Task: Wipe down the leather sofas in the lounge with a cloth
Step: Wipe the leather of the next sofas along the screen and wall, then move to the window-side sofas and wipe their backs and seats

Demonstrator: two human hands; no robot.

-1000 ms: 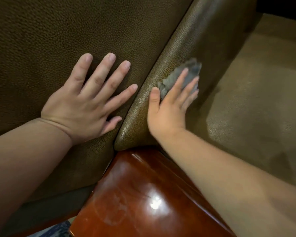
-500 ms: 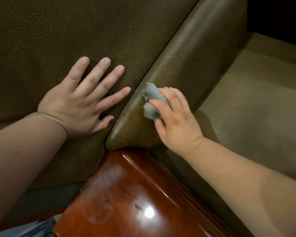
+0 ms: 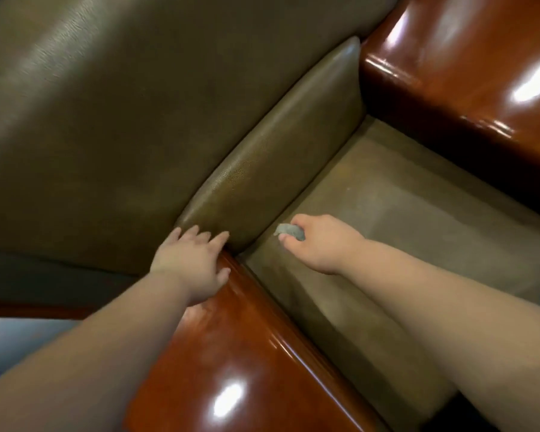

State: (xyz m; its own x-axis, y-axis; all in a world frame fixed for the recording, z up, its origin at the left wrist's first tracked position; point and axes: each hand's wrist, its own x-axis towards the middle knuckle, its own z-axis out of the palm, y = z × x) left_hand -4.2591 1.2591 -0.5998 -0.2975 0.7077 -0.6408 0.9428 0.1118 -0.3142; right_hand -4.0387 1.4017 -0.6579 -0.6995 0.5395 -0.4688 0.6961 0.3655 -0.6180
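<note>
Leather on the sofa back (image 3: 281,151) runs up and away from the right hand (image 3: 320,243), nearest it, whose fingers (image 3: 289,235) pinch the grey cloth (image 3: 289,231) just beside its base, while the left hand (image 3: 190,261), fingers spread, rests on the wooden arm (image 3: 247,353)

Two bare hands (image 3: 192,260), one grey cloth (image 3: 289,231), two glossy wooden armrests (image 3: 231,353), one leather back cushion (image 3: 278,157), one seat cushion (image 3: 402,213)
</note>
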